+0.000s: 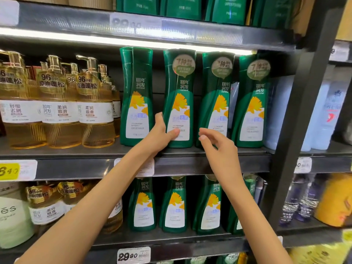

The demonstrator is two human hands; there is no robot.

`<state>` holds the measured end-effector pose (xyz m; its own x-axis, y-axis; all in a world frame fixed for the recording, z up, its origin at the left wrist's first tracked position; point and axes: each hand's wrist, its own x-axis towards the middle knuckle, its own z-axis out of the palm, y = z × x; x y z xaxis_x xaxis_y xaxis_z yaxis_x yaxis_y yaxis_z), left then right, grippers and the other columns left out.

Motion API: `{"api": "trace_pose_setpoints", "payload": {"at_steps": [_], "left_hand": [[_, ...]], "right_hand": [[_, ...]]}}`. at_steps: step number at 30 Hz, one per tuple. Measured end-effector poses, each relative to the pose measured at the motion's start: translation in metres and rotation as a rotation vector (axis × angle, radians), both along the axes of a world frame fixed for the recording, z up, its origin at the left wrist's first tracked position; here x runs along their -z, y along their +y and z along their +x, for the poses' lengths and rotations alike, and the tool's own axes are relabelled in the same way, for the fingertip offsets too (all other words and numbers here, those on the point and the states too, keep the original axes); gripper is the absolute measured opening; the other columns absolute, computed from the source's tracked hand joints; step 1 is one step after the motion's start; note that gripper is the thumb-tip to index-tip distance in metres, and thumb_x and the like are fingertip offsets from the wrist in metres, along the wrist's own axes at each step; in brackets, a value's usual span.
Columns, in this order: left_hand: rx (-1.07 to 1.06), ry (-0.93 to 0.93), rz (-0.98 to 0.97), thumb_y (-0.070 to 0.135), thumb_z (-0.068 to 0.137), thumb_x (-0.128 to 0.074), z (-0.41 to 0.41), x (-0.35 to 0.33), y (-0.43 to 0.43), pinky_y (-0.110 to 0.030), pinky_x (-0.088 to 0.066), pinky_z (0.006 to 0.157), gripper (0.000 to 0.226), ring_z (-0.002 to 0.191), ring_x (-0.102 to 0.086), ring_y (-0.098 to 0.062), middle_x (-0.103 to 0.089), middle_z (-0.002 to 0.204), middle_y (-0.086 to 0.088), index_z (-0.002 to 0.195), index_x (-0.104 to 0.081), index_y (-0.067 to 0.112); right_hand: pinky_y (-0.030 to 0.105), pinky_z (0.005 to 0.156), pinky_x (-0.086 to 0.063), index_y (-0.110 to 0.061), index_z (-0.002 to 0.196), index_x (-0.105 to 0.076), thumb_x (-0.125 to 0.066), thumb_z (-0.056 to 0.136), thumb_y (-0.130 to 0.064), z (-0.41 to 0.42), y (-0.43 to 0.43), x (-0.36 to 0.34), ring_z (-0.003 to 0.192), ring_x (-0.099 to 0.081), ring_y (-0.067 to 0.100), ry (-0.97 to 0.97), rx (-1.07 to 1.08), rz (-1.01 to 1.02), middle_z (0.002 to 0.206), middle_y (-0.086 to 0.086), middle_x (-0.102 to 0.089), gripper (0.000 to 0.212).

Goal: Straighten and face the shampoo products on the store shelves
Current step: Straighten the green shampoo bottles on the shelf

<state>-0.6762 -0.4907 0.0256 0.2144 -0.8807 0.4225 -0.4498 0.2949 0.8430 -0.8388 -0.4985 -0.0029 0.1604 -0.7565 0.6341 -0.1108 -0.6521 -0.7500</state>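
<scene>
Left arm (91,206) and right arm (253,206) reach up to tall green bottles that might tip.
The left hand (160,133) holds the second green bottle (179,96) low down on the middle shelf (190,164), thumb on the label, fingers round the side. The right hand (217,147) is loose with fingers apart, holding nothing, just beside the third green bottle (217,100). These bottles are tall, thin and close together. I think a hard turn from so low could knock one over.

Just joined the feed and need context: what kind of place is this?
Most likely a supermarket hair-care aisle: lit metal shelves, price tags on their edges, rows of identical green shampoo bottles.
</scene>
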Motion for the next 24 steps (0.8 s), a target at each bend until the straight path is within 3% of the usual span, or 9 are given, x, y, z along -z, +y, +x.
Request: {"api": "trace_pose_setpoints", "payload": {"at_steps": [3,8,12,14,16,19,24], "left_hand": [[0.007,-0.004,0.027,0.01,0.095,-0.049,0.002,-0.001,-0.002,-0.017,-0.034,0.09,0.062,0.111,-0.045,-0.009,-0.047,0.133,-0.002,0.143,-0.009,0.007],[-0.007,-0.013,0.034,0.013,0.096,-0.049,0.004,0.001,-0.006,-0.022,-0.031,0.094,0.063,0.113,-0.044,-0.01,-0.046,0.134,-0.003,0.144,-0.007,0.008],[-0.062,-0.105,0.037,0.019,0.096,-0.05,0.005,0.003,-0.007,-0.023,-0.03,0.091,0.062,0.109,-0.042,-0.01,-0.044,0.132,-0.001,0.142,-0.01,0.012],[-0.084,-0.132,0.029,0.021,0.095,-0.051,0.005,0.004,-0.007,-0.022,-0.03,0.092,0.064,0.111,-0.04,-0.009,-0.04,0.137,-0.002,0.144,-0.01,0.012],[-0.102,-0.147,0.034,0.024,0.095,-0.051,0.006,0.004,-0.006,-0.023,-0.03,0.098,0.068,0.119,-0.041,-0.012,-0.038,0.144,-0.003,0.146,-0.009,0.01],[-0.121,-0.166,0.074,0.029,0.094,-0.051,0.01,0.004,-0.005,-0.036,-0.025,0.114,0.072,0.136,-0.033,-0.02,-0.03,0.152,-0.004,0.149,-0.007,0.013],[-0.151,-0.166,0.062,0.026,0.095,-0.049,0.009,0.005,-0.001,-0.038,-0.029,0.113,0.066,0.134,-0.038,-0.019,-0.037,0.149,-0.005,0.149,-0.014,0.011]], "right_hand": [[-0.005,0.076,-0.037,-0.014,0.118,-0.063,-0.052,0.095,-0.013,-0.007,-0.001,0.0,0.095,-0.054,-0.012,-0.029,0.017,-0.001,0.112,-0.004,-0.064,0.026],[-0.003,0.078,-0.037,-0.014,0.12,-0.061,-0.052,0.095,-0.013,-0.017,-0.006,0.0,0.092,-0.053,-0.017,-0.083,0.105,-0.058,0.114,-0.005,-0.06,0.026],[0.015,0.097,-0.037,-0.015,0.13,-0.051,-0.051,0.096,-0.017,-0.022,-0.016,-0.006,0.111,-0.049,0.003,-0.116,0.179,-0.074,0.121,-0.006,-0.052,0.034],[0.018,0.099,-0.034,-0.013,0.135,-0.045,-0.052,0.096,-0.019,-0.023,-0.022,-0.011,0.117,-0.045,0.005,-0.1,0.19,-0.071,0.128,-0.004,-0.05,0.04],[0.019,0.101,-0.033,-0.013,0.138,-0.041,-0.053,0.096,-0.021,-0.022,-0.029,-0.016,0.118,-0.041,0.003,-0.079,0.191,-0.067,0.134,-0.002,-0.048,0.044],[0.021,0.102,-0.032,-0.012,0.14,-0.038,-0.053,0.096,-0.025,-0.02,-0.037,-0.02,0.124,-0.041,0.007,-0.049,0.191,-0.052,0.14,0.0,-0.045,0.049],[0.021,0.101,-0.032,-0.011,0.143,-0.032,-0.052,0.095,-0.033,-0.017,-0.049,-0.025,0.131,-0.04,0.014,-0.02,0.134,0.022,0.144,0.002,-0.043,0.056]]}}
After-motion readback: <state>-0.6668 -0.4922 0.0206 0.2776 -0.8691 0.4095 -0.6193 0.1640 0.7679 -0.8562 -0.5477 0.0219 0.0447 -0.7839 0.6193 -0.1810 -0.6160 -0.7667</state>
